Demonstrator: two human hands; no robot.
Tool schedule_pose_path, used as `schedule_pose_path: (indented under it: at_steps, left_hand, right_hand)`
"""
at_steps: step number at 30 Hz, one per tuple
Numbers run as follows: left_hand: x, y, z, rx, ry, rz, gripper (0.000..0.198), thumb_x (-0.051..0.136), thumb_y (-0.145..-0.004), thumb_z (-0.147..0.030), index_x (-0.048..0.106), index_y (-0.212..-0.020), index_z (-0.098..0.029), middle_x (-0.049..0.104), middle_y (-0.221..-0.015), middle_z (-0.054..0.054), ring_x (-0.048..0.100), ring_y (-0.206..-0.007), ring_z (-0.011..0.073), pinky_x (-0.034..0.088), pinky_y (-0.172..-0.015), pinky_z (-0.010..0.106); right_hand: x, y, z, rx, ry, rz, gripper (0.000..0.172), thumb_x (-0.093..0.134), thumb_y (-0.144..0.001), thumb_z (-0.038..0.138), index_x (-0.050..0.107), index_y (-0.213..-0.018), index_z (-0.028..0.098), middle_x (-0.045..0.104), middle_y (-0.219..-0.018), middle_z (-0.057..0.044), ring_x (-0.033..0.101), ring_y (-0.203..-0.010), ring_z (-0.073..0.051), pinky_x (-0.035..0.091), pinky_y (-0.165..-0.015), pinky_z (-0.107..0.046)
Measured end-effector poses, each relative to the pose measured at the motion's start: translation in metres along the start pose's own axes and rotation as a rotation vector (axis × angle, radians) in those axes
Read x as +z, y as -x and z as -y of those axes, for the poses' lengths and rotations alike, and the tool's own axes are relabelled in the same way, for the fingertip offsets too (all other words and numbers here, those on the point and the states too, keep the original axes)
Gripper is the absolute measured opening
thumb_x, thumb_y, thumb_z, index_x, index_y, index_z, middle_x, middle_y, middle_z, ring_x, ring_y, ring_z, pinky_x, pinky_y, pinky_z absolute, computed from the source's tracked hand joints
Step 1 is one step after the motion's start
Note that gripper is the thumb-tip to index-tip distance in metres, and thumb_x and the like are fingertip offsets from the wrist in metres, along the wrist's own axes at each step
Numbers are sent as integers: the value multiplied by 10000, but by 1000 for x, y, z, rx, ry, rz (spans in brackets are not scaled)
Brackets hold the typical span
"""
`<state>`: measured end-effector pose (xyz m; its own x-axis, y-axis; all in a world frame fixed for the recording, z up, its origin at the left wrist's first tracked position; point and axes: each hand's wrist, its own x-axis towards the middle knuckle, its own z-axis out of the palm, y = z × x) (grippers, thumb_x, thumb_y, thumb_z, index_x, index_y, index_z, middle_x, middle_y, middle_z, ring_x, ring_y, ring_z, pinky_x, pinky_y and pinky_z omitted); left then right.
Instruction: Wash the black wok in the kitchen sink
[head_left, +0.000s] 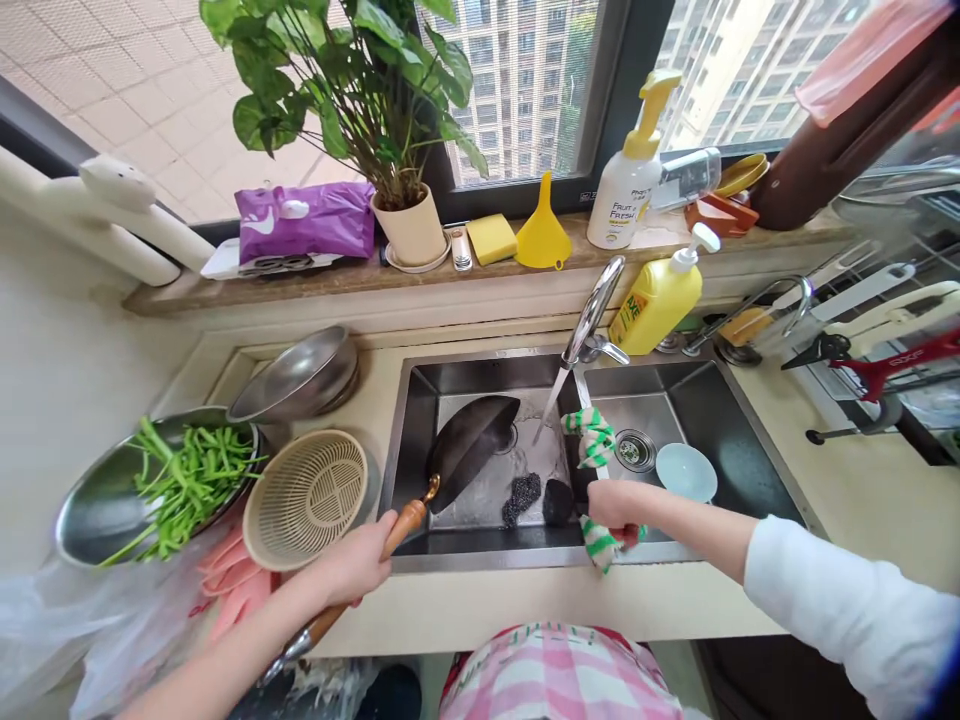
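My left hand (358,562) grips the wooden handle of a black wok (469,445), which is tilted on its side in the left basin of the steel sink (420,385). My right hand (615,505) is closed on a green-and-white striped cloth (594,440) draped over the divider between the basins. Water runs from the faucet (592,310) into the left basin. Two dark scouring pads (538,497) lie on the basin floor beside the wok. A pale blue bowl (686,470) sits in the right basin.
Left of the sink stand a beige colander (306,497), a steel bowl of green stems (161,480) and stacked steel bowls (300,375). Pink gloves (236,585) lie at the counter edge. A yellow soap bottle (660,300), funnel (543,235) and potted plant (409,230) line the back.
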<state>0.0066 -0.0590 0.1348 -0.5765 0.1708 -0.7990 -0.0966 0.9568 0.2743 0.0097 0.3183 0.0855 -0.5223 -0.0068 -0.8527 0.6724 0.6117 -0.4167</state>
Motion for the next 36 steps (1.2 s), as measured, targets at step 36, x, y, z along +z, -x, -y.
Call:
schedule_pose_path:
  at_steps: [36]
  left_hand:
    - [-23, -160, -209, 482, 192, -432, 199, 496, -878, -215, 672, -956, -162, 698, -1007, 99, 626, -921, 204, 452, -820, 296]
  right_hand:
    - [24, 12, -41, -327, 714, -583, 510, 371, -809, -3, 548, -1224, 235, 622, -1035, -100, 637, -859, -210, 423, -641, -266]
